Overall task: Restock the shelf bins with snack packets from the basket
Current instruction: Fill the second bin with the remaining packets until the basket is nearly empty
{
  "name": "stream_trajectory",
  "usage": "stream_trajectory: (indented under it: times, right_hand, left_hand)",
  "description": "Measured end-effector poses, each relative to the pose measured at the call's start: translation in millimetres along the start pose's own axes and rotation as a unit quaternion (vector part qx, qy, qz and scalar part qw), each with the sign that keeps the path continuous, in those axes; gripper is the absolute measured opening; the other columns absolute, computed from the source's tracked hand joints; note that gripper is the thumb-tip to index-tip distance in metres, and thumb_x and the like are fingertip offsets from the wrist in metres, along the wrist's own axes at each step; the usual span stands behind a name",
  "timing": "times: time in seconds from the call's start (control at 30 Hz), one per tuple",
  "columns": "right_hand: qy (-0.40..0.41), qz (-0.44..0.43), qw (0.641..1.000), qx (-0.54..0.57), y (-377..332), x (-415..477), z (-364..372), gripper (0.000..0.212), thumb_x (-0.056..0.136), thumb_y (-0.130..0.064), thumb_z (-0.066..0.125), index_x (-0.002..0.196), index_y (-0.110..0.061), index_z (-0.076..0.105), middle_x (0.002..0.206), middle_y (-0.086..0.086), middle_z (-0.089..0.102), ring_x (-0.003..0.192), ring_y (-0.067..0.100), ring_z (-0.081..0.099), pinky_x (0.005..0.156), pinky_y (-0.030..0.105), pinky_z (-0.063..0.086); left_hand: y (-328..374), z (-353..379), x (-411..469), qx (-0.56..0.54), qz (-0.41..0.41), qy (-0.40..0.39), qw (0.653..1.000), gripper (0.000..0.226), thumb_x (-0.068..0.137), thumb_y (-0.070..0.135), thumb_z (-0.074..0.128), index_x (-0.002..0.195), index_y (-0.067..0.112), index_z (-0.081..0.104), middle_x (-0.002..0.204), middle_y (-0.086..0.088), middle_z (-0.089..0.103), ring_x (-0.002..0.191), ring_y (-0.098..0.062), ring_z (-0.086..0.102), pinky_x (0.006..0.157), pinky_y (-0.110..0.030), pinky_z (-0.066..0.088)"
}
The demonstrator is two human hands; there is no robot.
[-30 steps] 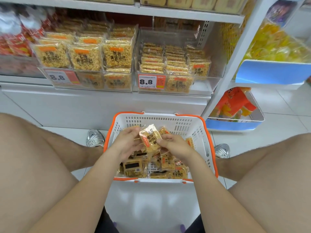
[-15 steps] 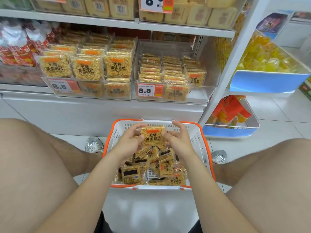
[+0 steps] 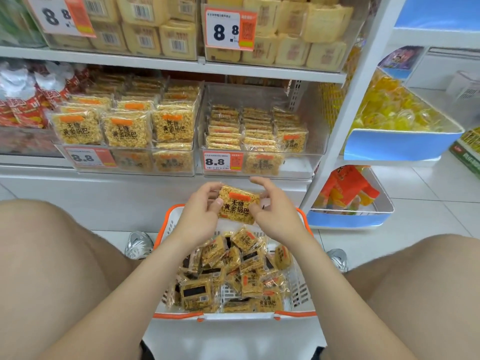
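Observation:
A yellow snack packet (image 3: 237, 205) with an orange label is held face-up between my left hand (image 3: 201, 213) and my right hand (image 3: 274, 214), above the far rim of the white basket (image 3: 233, 316) with orange trim. Several more packets (image 3: 233, 274) lie jumbled in the basket between my knees. Straight ahead on the lower shelf stands a clear bin (image 3: 298, 166), partly filled with stacked packets and bare at its right side. To its left a second clear bin (image 3: 130, 131) holds upright rows of the same snack.
A white shelf post (image 3: 345, 120) rises right of the bins. Blue-fronted trays (image 3: 394, 144) with yellow sweets and orange packs (image 3: 348, 188) sit at the right. The upper shelf (image 3: 166, 62) carries pale boxed snacks. My shoes (image 3: 137, 244) flank the basket on the tiled floor.
Both hands have lifted the packet out of the basket and turned it label-up, carrying it up and forward toward the right-hand bin. The camera has tilted upward.

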State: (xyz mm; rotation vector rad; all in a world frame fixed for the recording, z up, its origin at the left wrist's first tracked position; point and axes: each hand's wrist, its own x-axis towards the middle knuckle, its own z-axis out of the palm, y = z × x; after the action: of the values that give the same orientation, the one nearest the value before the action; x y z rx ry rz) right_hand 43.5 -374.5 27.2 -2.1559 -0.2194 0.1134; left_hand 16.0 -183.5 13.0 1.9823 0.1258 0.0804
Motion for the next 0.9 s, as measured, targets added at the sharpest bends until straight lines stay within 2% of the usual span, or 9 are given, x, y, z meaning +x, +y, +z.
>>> stream_trajectory:
  times: [0.13,0.2,0.27,0.37,0.43,0.5,0.6,0.73,0.9]
  right_hand:
    - [0.01,-0.104,0.971,-0.214,-25,31,-21,0.037,0.101,-0.044,0.053,0.135,-0.032,0.063,0.119,-0.002,0.063,0.112,0.019,0.057,0.097,0.043,0.049]
    - [0.018,-0.148,0.947,-0.284,-39,44,-35,0.038,0.102,-0.044,0.051,0.138,-0.033,0.059,0.123,-0.004,0.066,0.117,0.025,0.058,0.097,0.051,0.05]
    - [0.016,-0.177,0.936,-0.305,-52,56,-54,0.038,0.102,-0.036,0.056,0.14,-0.032,0.057,0.128,-0.004,0.069,0.118,0.026,0.061,0.098,0.053,0.05]
    - [0.026,-0.177,0.919,-0.35,-63,77,-83,0.034,0.101,-0.028,0.061,0.134,-0.031,0.058,0.125,-0.001,0.07,0.117,0.031,0.062,0.096,0.052,0.048]
    - [0.044,-0.165,0.915,-0.366,-67,95,-102,0.031,0.1,-0.024,0.061,0.13,-0.032,0.058,0.123,-0.001,0.068,0.117,0.032,0.06,0.094,0.053,0.048]
    - [0.067,-0.149,0.911,-0.38,-69,117,-117,0.031,0.101,-0.021,0.059,0.13,-0.032,0.056,0.119,0.001,0.067,0.114,0.033,0.059,0.091,0.052,0.045]
    - [0.088,-0.129,0.894,-0.419,-62,145,-133,0.034,0.101,-0.017,0.06,0.132,-0.03,0.054,0.116,0.004,0.063,0.11,0.034,0.058,0.085,0.049,0.038]
    - [0.129,-0.108,0.874,-0.455,-39,160,-137,0.04,0.098,-0.01,0.061,0.134,-0.026,0.052,0.119,0.008,0.061,0.11,0.037,0.056,0.09,0.05,0.041]
    - [0.089,-0.085,0.879,-0.461,-33,176,-136,0.049,0.097,-0.004,0.061,0.138,-0.03,0.059,0.123,0.007,0.065,0.12,0.036,0.056,0.095,0.051,0.041]
  left_hand:
    - [40,-6,27,0.093,0.083,-0.022,0.992,0.032,0.108,0.01,0.052,0.137,0.025,0.054,0.118,0.015,0.057,0.108,-0.011,0.061,0.087,-0.035,0.058]
    - [61,-8,39,0.121,0.115,-0.03,0.986,0.03,0.108,0.01,0.052,0.135,0.024,0.053,0.112,0.021,0.054,0.102,-0.001,0.058,0.075,-0.025,0.054]
    - [78,-9,53,0.142,0.147,-0.039,0.978,0.028,0.108,0.011,0.054,0.134,0.022,0.053,0.113,0.018,0.056,0.101,0.002,0.057,0.082,-0.02,0.051]
    - [96,-6,76,0.174,0.175,-0.051,0.968,0.026,0.106,0.015,0.057,0.132,0.02,0.054,0.122,0.005,0.064,0.11,-0.012,0.062,0.098,-0.036,0.052]
    - [104,-2,92,0.227,0.188,-0.073,0.953,0.035,0.105,0.017,0.058,0.14,0.018,0.051,0.135,-0.001,0.063,0.123,-0.019,0.06,0.106,-0.041,0.049]
    - [109,3,109,0.298,0.213,-0.083,0.927,0.049,0.104,0.018,0.059,0.15,0.013,0.045,0.15,-0.008,0.055,0.139,-0.025,0.051,0.115,-0.038,0.041]
    - [114,15,133,0.353,0.225,-0.103,0.902,0.058,0.104,0.022,0.059,0.156,0.008,0.039,0.157,-0.012,0.046,0.146,-0.026,0.042,0.118,-0.035,0.034]
    - [100,31,152,0.398,0.222,-0.127,0.881,0.061,0.102,0.038,0.058,0.152,0.007,0.041,0.155,-0.014,0.047,0.143,-0.028,0.044,0.119,-0.041,0.037]
    - [85,42,164,0.494,0.211,-0.15,0.83,0.076,0.103,0.045,0.052,0.164,0.014,0.02,0.172,-0.011,0.019,0.158,-0.031,0.02,0.126,-0.052,0.024]
